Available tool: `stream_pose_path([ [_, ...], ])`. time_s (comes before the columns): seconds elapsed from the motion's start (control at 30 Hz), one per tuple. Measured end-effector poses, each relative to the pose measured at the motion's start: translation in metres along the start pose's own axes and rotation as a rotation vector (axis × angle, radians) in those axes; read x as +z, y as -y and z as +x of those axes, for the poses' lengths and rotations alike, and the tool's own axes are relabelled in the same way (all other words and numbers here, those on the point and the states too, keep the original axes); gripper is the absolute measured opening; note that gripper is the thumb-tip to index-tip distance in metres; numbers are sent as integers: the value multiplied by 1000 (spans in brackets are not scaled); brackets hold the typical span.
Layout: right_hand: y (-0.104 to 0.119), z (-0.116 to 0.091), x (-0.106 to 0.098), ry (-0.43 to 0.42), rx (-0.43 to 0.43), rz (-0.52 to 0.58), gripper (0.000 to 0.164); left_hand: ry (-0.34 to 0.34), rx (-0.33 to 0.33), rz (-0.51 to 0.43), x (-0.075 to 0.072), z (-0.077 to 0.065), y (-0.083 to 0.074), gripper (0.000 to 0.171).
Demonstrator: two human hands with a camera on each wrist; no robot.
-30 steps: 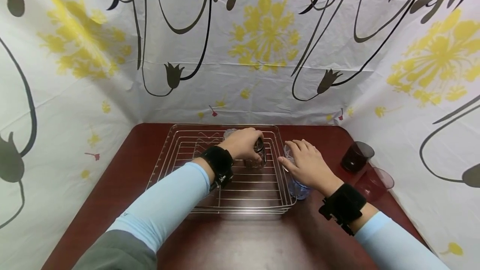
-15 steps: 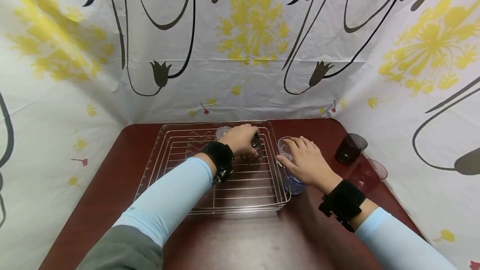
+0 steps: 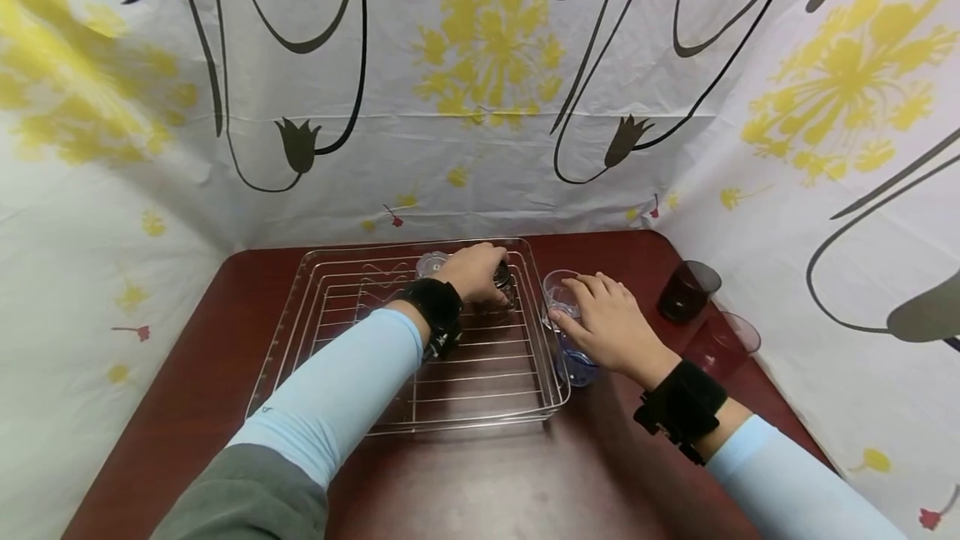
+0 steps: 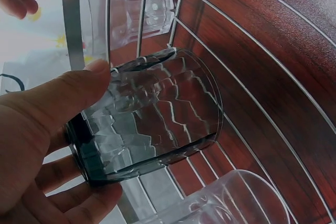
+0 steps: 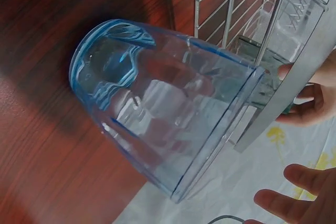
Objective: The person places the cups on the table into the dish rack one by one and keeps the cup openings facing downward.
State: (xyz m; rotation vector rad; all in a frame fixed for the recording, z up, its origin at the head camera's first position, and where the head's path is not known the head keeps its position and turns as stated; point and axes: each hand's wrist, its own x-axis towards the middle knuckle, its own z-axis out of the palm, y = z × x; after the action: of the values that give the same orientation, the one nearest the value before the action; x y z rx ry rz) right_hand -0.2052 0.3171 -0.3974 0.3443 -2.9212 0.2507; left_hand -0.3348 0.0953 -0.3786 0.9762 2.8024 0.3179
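Inside the wire rack [image 3: 480, 361], my left hand [image 3: 472, 272] grips a smoky grey glass [image 4: 157, 114] by its thick dark base, thumb on one side and fingers on the other. The glass stands mouth down, its rim at the wires. My right hand [image 3: 611, 323] hovers beside the rack with fingers spread, holding nothing. Beneath it, a blue-tinted glass [image 5: 163, 103] stands upright on the table. Just behind that is a clear glass [image 3: 558, 283], also upright and partly hidden by my fingers in the head view. Another clear glass [image 4: 210, 203] sits mouth down in the rack.
Further right on the brown table [image 3: 495, 482] stand a dark glass [image 3: 684, 294] and a reddish see-through glass [image 3: 723, 344]. The rack's raised metal rim runs between my two hands. A patterned white sheet [image 3: 420, 165] encloses the back and sides.
The head view has turned right, so everything sits further left in it. My left hand keeps its grip on the grey glass in the rack; my right hand still hovers open over the glasses.
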Motion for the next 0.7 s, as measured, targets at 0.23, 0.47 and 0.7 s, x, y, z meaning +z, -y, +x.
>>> stream_pose_path([
  [0.23, -4, -1, 5, 24, 11, -8, 68, 8, -17, -11, 5, 6, 9, 65],
  [0.47, -6, -2, 8, 24, 12, -5, 69, -1, -18, -40, 6, 14, 14, 61],
  [0.7, -7, -2, 7, 37, 14, 1, 68, 11, -28, -28, 4, 17, 12, 65],
])
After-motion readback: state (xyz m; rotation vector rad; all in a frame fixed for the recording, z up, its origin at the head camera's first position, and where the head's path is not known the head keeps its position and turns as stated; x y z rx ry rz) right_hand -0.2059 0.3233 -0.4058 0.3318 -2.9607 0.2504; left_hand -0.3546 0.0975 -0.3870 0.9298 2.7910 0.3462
